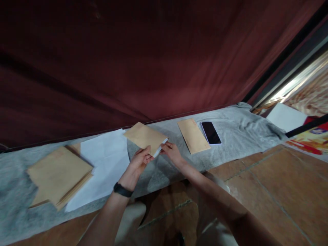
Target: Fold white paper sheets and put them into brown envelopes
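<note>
The left hand [139,160] is pinching the near edge of a brown envelope [145,136], while the right hand [173,152] is gripping folded white paper [161,147] sticking out of its open end, just between both hands.

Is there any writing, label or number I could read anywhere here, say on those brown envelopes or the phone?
No text can be read.
Envelope beside the phone: faint reddish marks at its top edge, too blurred to read.
Phone: screen dark, nothing shown.
Envelope in the hands, envelope stack, white sheets: no print visible.
Colourful printed surface at far right: a dark mark, perhaps lettering, too blurred.
</note>
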